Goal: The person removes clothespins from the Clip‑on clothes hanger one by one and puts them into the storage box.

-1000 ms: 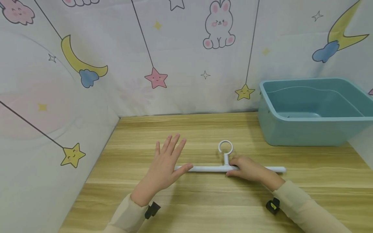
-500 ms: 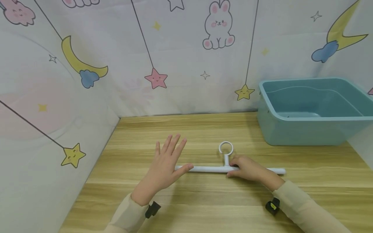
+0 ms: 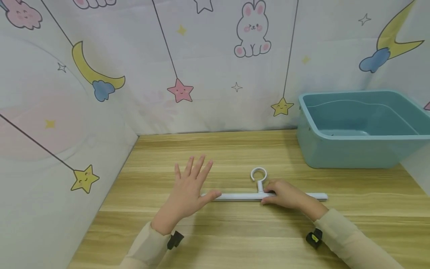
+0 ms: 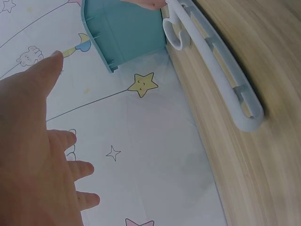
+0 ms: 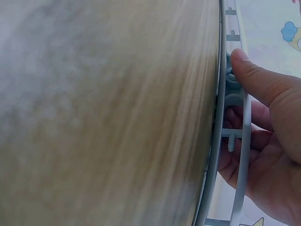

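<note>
A white plastic clothes hanger (image 3: 238, 197) stands on its long edge across the wooden table, its round hook (image 3: 258, 169) pointing up and away from me. My right hand (image 3: 285, 194) grips it just right of the hook. Thumb and fingers come from opposite sides of the frame in the right wrist view, where crossbars join the hanger's two rails (image 5: 246, 141). Over the hanger's left end, my left hand (image 3: 188, 192) is held with fingers straight and spread, hiding that end in the head view. The left wrist view shows the rounded end (image 4: 249, 123) apart from that hand.
At the back right of the table (image 3: 248, 239) stands a blue-green plastic bin (image 3: 352, 153). A white cloth (image 3: 215, 112) printed with stars, moons and a rabbit covers the back and left walls.
The hanger has tilted slightly in my right hand, its hook dipping lower in the head view. My left hand has shifted a little to the left, fingers still spread.
</note>
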A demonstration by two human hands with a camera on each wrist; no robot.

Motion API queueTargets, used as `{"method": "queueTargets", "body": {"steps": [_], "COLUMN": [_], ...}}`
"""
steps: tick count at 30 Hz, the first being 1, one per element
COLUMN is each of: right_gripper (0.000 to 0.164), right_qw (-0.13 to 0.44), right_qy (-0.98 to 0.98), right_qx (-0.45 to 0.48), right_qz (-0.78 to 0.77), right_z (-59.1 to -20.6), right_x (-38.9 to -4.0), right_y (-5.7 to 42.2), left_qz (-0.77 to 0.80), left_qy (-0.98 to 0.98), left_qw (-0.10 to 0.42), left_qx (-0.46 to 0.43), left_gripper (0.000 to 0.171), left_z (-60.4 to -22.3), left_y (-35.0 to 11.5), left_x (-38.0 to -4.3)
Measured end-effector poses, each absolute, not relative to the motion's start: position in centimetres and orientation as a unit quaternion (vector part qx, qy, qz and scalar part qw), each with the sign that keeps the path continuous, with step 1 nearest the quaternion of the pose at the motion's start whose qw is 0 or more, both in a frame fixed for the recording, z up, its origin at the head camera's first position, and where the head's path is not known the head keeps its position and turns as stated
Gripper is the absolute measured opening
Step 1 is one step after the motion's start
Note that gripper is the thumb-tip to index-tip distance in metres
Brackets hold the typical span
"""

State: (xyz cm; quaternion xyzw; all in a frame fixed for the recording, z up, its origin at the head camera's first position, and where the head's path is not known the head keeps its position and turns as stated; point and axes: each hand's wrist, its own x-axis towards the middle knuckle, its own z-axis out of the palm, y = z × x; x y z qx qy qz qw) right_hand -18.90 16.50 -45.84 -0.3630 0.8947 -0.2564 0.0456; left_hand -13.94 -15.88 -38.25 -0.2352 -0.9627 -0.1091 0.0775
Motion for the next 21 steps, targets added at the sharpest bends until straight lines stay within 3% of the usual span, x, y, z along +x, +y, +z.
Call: {"method": "queueTargets", "body": {"steps": [21], "right_gripper": [0.035], "right_qw": [0.064], "right_qy": [0.911], "right_qx": [-0.311], "right_qz": [-0.262], "right_z": [-44.7], "right_x": [-18.5], "right_y": [17.1], "left_qz": [-0.095], "left_qy": [-0.971], "left_qw": [0.042], "left_qx": [-0.216], "left_gripper": [0.089], "left_z": [-38.7], "left_y": [-16.3], "left_x": [-14.0]}}
